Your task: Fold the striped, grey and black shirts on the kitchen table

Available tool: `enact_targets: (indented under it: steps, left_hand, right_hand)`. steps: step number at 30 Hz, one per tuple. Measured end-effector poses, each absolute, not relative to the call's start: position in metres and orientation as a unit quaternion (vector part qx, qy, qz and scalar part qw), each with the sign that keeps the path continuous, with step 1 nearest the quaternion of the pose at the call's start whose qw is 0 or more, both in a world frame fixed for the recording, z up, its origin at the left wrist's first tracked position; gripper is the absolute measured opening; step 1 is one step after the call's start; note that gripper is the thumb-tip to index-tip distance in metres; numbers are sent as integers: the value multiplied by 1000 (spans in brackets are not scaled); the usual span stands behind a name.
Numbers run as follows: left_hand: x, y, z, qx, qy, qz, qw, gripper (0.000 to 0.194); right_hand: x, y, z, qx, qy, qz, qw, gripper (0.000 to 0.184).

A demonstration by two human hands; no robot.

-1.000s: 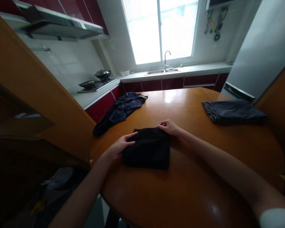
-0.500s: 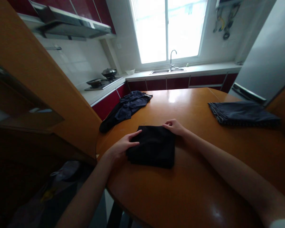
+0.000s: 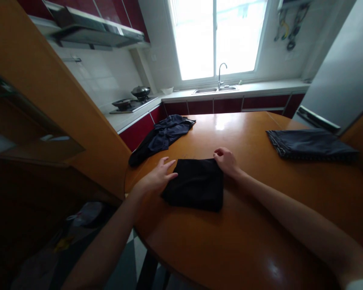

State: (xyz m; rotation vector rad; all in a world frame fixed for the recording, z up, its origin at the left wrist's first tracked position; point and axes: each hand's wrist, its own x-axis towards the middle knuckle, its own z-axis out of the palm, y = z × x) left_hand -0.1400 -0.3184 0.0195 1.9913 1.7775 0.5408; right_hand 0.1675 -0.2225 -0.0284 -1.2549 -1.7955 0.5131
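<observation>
A folded black garment [image 3: 196, 185] lies flat on the wooden table in front of me. My left hand [image 3: 159, 175] is at its left edge, fingers spread, the thumb reaching the cloth. At the far right corner, the fingers of my right hand [image 3: 226, 161] are curled together on the garment's edge. What kind of garment it is does not show.
Crumpled dark blue and black clothes [image 3: 169, 131] lie at the table's far left edge. A folded dark grey garment [image 3: 311, 143] rests at the right. Beyond the wooden table [image 3: 248, 237] are a sink [image 3: 205, 91], a stove [image 3: 134, 105] and a fridge [image 3: 329, 72].
My left hand has moved up along the garment's left edge, fingers raised off the cloth. My right hand has slid slightly right to the corner, fingers more curled. The view shifted slightly.
</observation>
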Motion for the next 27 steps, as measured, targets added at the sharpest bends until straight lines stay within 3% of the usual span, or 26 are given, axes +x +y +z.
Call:
enact_targets:
  steps: [2,4,8,11,22,27]
  left_hand:
    - [-124,-313,23,748,613,220,127,60]
    - [-102,-309,25,794,553,229,110,50]
    - [-60,-298,15,834,485,233,124,41]
    - [-43,-288,-4,836,473,243,137,41]
    - [-38,-286,-31,839,502,170,127,53]
    - [-37,-285,-32,836,509,161,129,53]
  right_hand:
    - [175,-252,-24,-452,-728,153,492,24]
    - [184,-291,-20,-394,-768,132,486,29]
    - [192,-360,-21,-331,-864,97,367,67]
    - [183,-379,-27,-341,-883,74,313,83]
    - [185,-376,-41,-366,-881,79,289,90]
    - [203,-376,-40,-331,-913,58,232,80]
